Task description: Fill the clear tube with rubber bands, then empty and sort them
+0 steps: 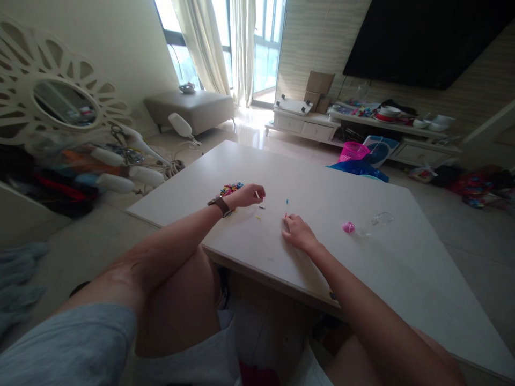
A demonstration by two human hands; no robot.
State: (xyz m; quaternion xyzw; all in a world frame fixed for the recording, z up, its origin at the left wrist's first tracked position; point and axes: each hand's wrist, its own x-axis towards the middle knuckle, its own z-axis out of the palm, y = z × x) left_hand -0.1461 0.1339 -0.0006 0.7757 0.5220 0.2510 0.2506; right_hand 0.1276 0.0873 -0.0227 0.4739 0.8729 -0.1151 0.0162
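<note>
My left hand [250, 195] is raised a little over the white table [322, 185], its fingers curled together. A pinkish speck shows by its fingertips, too small to name. Behind that wrist, partly hidden, lies a pile of small multicoloured pieces [230, 188]. My right hand [298, 231] rests on the tabletop with its fingers bent and drawn together at a small red piece [286, 215]. Just beyond it lies a small blue piece [287, 201]. Between the hands are a dark piece [262, 207] and a yellow piece [258, 217].
To the right on the table lie a pink cap-like object [348, 228] and a clear plastic piece [382, 217]. White lamp shades [147, 176] stand close to the left edge. Past the far edge are a pink basket [354, 151] and a blue plastic item [358, 168].
</note>
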